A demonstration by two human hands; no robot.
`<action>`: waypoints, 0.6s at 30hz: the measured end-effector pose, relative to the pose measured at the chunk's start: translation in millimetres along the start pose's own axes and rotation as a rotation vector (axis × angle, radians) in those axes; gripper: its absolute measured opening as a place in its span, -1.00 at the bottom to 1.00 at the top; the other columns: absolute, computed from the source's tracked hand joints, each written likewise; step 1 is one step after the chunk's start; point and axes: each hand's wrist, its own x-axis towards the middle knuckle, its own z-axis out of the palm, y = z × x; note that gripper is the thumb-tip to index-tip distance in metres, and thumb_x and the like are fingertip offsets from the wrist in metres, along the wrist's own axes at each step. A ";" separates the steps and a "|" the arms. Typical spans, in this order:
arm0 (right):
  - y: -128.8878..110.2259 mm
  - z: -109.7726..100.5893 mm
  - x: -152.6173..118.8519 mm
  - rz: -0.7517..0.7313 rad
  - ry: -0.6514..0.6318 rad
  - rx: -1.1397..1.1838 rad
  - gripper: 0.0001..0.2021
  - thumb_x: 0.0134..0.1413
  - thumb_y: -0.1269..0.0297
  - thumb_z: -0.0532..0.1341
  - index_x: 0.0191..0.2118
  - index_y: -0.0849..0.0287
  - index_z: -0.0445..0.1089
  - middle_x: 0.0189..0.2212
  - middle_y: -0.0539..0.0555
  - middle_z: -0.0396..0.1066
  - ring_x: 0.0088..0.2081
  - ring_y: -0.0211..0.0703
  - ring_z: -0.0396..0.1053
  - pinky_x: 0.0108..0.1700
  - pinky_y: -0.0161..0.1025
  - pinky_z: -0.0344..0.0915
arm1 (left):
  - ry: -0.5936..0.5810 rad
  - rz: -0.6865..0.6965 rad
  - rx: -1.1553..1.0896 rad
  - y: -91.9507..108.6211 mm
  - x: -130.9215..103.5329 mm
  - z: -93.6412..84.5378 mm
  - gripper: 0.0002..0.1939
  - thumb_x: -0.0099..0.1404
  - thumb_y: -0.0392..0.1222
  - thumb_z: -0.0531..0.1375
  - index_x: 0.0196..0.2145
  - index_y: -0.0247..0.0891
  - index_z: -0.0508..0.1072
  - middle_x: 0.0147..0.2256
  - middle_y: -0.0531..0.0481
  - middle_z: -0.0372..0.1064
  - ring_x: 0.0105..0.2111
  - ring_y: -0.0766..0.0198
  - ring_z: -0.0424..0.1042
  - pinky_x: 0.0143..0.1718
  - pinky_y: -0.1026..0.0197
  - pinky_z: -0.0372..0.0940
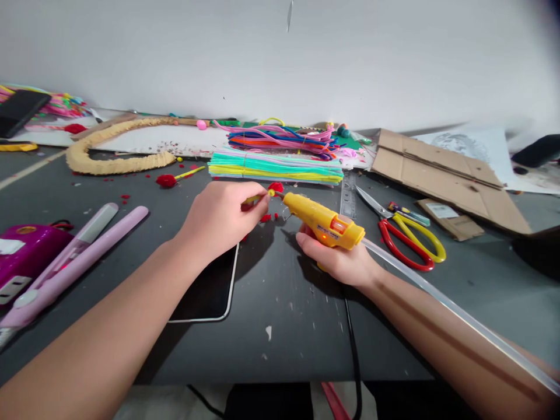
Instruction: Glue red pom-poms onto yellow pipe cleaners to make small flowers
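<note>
Cardboard (446, 182) lies beyond the scissors (385, 213); a black slab (23, 112), perhaps a phone, rests far left.

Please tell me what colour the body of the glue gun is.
The glue gun's body is yellow, as the head view shows best.

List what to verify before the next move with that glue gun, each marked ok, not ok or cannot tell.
1. Glue gun gripped in the right hand: ok.
2. Indicator light lit: ok, glowing orange-red.
3. Glue stick in the gun's rear: ok, a long length trails out over the forearm.
4. Yellow stem pinched in the left hand: ok, its end by the nozzle.
5. Left fingertips well away from the nozzle: not ok, they are close.
6. Nozzle hot enough: cannot tell.
</note>
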 end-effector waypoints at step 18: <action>4.2 1.7 -0.1 -0.001 0.025 -0.025 -0.73 0.20 0.19 0.24 -0.46 0.12 0.20 -0.59 -0.11 0.19 -0.55 -0.31 0.15 -0.47 -0.26 0.13 | -0.004 0.057 0.017 1.0 -1.4 -1.1 -0.75 0.38 -0.09 0.14 -0.27 -0.15 0.63 -0.44 0.00 0.53 -0.48 0.26 0.36 -0.38 0.20 0.15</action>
